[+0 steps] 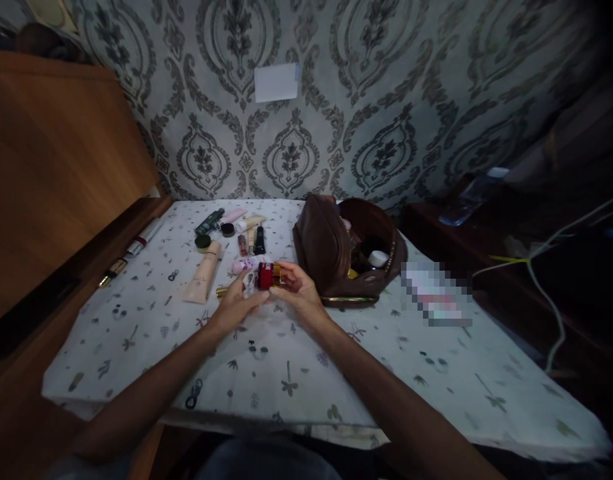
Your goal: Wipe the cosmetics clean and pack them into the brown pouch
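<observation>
A red jar between my two hands

I have a red jar (pixel 265 275) in front of me, above the middle part of the counter (pixel 151 360), and its gold end points to the right. My right hand (pixel 299 290) is closed around this gold end, with the fingers on the far side and the thumb on the near side. My left hand (pixel 239 300) is half open at the left side of the jar; its thumb reaches close to the jar, but I cannot tell if it takes any of the weight.

Just left of my left hand, a small gold piece (pixel 221 292) shows partly. Farther left lies a beige tube (pixel 204 275). Beyond my hands there is a loose group: a pink and purple tube (pixel 241 266), a small reddish bottle (pixel 242 245), a black tube (pixel 259 241), a dark round jar (pixel 228 230), a green round jar (pixel 203 243) and a dark green bottle (pixel 209 222).

At the right of my right hand, very near, stands a brown bag (pixel 319 257). It is open, and inside I can see a white lid (pixel 378 259). The far side is closed by a patterned wall (pixel 291 153).
</observation>
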### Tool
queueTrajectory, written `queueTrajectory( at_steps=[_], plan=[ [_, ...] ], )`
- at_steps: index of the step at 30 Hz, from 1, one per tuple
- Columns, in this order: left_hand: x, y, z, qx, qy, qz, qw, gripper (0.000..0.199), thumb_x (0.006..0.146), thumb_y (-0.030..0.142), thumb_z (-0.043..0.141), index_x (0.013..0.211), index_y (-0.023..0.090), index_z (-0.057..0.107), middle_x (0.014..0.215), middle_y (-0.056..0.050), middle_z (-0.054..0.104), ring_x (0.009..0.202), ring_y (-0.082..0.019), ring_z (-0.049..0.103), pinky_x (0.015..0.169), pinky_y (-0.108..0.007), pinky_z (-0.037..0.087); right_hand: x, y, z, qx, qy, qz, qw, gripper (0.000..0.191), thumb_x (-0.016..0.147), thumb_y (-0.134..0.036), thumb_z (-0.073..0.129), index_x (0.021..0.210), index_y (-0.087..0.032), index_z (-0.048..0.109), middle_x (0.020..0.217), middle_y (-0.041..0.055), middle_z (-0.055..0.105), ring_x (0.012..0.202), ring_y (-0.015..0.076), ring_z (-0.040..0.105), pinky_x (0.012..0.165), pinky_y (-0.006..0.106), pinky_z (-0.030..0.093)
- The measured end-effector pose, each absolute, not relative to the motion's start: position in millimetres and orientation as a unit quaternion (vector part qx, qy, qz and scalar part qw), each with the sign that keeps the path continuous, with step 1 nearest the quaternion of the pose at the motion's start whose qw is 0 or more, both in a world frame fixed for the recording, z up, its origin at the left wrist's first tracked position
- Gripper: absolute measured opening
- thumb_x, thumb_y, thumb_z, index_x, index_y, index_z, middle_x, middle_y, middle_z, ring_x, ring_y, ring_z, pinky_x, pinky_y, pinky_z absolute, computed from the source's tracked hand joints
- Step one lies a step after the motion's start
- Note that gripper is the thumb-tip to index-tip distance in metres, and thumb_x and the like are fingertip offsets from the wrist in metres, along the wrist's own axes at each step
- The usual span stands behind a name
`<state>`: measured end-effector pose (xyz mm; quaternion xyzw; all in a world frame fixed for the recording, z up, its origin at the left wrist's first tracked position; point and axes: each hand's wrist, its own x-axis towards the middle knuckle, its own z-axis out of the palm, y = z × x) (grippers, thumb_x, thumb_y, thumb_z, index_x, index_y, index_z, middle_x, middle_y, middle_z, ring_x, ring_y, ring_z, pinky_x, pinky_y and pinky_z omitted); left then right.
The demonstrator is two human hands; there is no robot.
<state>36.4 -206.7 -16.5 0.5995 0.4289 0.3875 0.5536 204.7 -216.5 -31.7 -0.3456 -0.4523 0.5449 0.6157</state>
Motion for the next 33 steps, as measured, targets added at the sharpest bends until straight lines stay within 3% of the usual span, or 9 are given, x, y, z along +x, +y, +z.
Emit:
queueTrajectory(
  at_steps=[5, 8, 12, 17, 19, 21, 25, 30, 33],
  plan=[
    [43, -211, -14, 0.513, 0.365, 0.421, 0.653, 0.059, 0.069, 0.042, 0.081, 0.116, 0.018, 0.054, 0.086, -0.002, 0.071, 0.067, -0.015, 0.066, 0.049, -0.020, 0.042, 207, -213, -36, -0.388, -0.493, 0.456, 0.631, 0.058, 0.060, -0.031, 0.087, 0.111, -0.025, 0.061, 0.109, 0.0040, 0.070, 0.100, 0.0215, 0.066, 0.082, 0.033, 0.054],
    [46, -212, -9, 0.468, 0.364, 0.435, 0.678, 0.060, 0.064, 0.038, 0.084, 0.112, 0.018, 0.054, 0.089, -0.002, 0.071, 0.067, -0.016, 0.069, 0.047, -0.019, 0.042, 208, -213, -38, -0.426, -0.520, 0.392, 0.627, 0.054, 0.063, -0.031, 0.086, 0.111, -0.024, 0.062, 0.109, 0.0050, 0.069, 0.098, 0.0216, 0.065, 0.078, 0.032, 0.053],
    [45, -213, -7, 0.486, 0.369, 0.439, 0.660, 0.057, 0.067, 0.039, 0.082, 0.112, 0.019, 0.052, 0.094, -0.003, 0.070, 0.069, -0.018, 0.070, 0.045, -0.019, 0.042, 209, -215, -39, -0.445, -0.552, 0.328, 0.625, 0.050, 0.068, -0.033, 0.083, 0.112, -0.024, 0.063, 0.113, 0.0062, 0.067, 0.102, 0.0229, 0.063, 0.085, 0.035, 0.053],
    [38, -212, -10, 0.581, 0.417, 0.399, 0.574, 0.052, 0.081, 0.040, 0.069, 0.124, 0.019, 0.051, 0.084, -0.002, 0.069, 0.068, -0.016, 0.065, 0.046, -0.020, 0.042, 210, -216, -39, -0.432, -0.561, 0.340, 0.618, 0.052, 0.069, -0.037, 0.083, 0.117, -0.025, 0.064, 0.118, 0.0068, 0.062, 0.102, 0.0223, 0.063, 0.085, 0.035, 0.055],
    [35, -210, -12, 0.615, 0.420, 0.404, 0.531, 0.046, 0.085, 0.038, 0.064, 0.126, 0.018, 0.054, 0.096, -0.005, 0.070, 0.077, -0.018, 0.066, 0.055, -0.022, 0.049, 210, -217, -38, -0.425, -0.558, 0.361, 0.614, 0.054, 0.068, -0.038, 0.084, 0.117, -0.026, 0.064, 0.121, 0.0069, 0.061, 0.101, 0.0218, 0.064, 0.084, 0.034, 0.056],
    [33, -207, -13, 0.641, 0.410, 0.419, 0.495, 0.042, 0.087, 0.035, 0.060, 0.126, 0.019, 0.056, 0.114, -0.007, 0.068, 0.097, -0.022, 0.065, 0.074, -0.028, 0.054, 211, -217, -36, -0.417, -0.557, 0.378, 0.610, 0.055, 0.066, -0.038, 0.085, 0.116, -0.027, 0.065, 0.123, 0.0070, 0.062, 0.102, 0.0220, 0.064, 0.082, 0.033, 0.056],
    [29, -203, -15, 0.684, 0.395, 0.430, 0.437, 0.045, 0.088, 0.026, 0.055, 0.133, 0.020, 0.055, 0.134, -0.009, 0.059, 0.125, -0.026, 0.053, 0.106, -0.039, 0.043, 212, -216, -34, -0.413, -0.544, 0.427, 0.592, 0.060, 0.061, -0.036, 0.088, 0.117, -0.027, 0.067, 0.123, 0.0064, 0.064, 0.099, 0.0218, 0.064, 0.081, 0.034, 0.055],
    [28, -201, -18, 0.731, 0.374, 0.448, 0.355, 0.050, 0.087, 0.019, 0.049, 0.137, 0.024, 0.054, 0.132, -0.008, 0.057, 0.127, -0.026, 0.050, 0.111, -0.043, 0.036, 212, -217, -32, -0.400, -0.507, 0.497, 0.579, 0.060, 0.062, -0.037, 0.087, 0.118, -0.027, 0.068, 0.107, 0.0037, 0.070, 0.095, 0.0204, 0.066, 0.086, 0.035, 0.054],
    [28, -200, -20, 0.753, 0.364, 0.441, 0.324, 0.051, 0.088, 0.019, 0.049, 0.139, 0.024, 0.052, 0.130, -0.008, 0.057, 0.126, -0.025, 0.050, 0.110, -0.041, 0.037, 211, -219, -32, -0.395, -0.480, 0.530, 0.577, 0.054, 0.065, -0.038, 0.085, 0.115, -0.027, 0.069, 0.102, 0.0029, 0.070, 0.085, 0.0177, 0.066, 0.074, 0.031, 0.054]
  ],
)
